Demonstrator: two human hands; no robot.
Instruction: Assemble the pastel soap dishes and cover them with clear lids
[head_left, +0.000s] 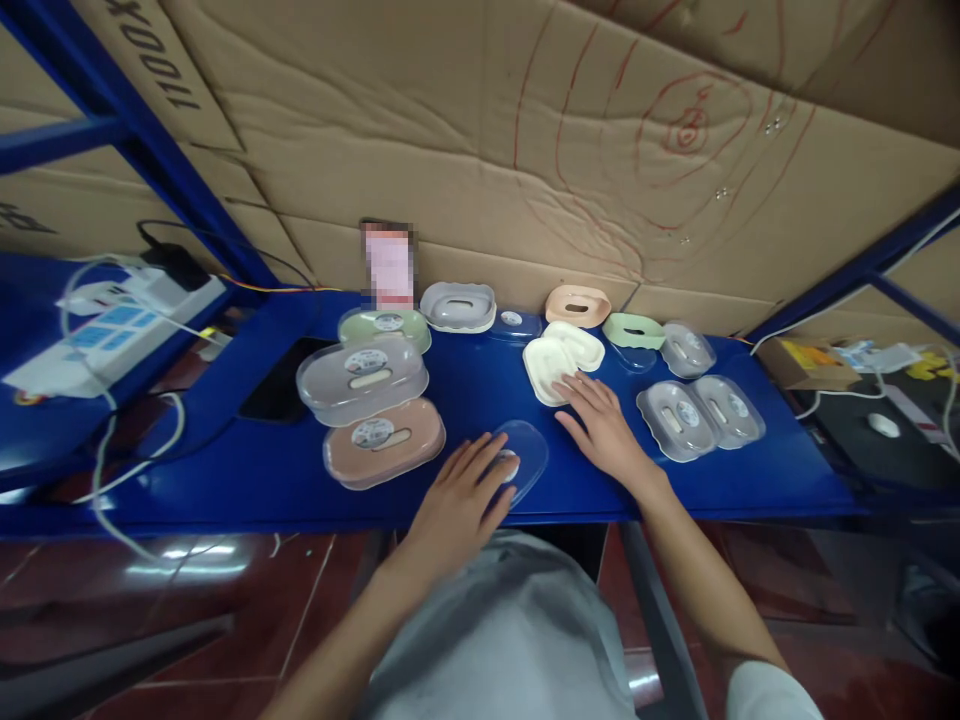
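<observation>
My left hand (469,497) lies over a clear plastic lid (531,460) near the table's front edge, its fingers stretched out and partly covering the lid's round label. With fingers spread, my right hand (600,420) touches the lower edge of a cream soap dish part (547,366). Another cream part (581,347) overlaps it on the right. Left of my hands sit lidded soap dishes: a pink one (416,452), a grey one (390,366) and a green one (409,330). Two lidded grey dishes (679,425) lie side by side beyond my right hand.
Along the back are an open grey dish (458,303), a peach piece (577,303), a green piece (634,328) and another clear lid (517,324). A phone (390,265) leans on the cardboard. A black phone (281,385) and a power strip (112,335) with cables are left.
</observation>
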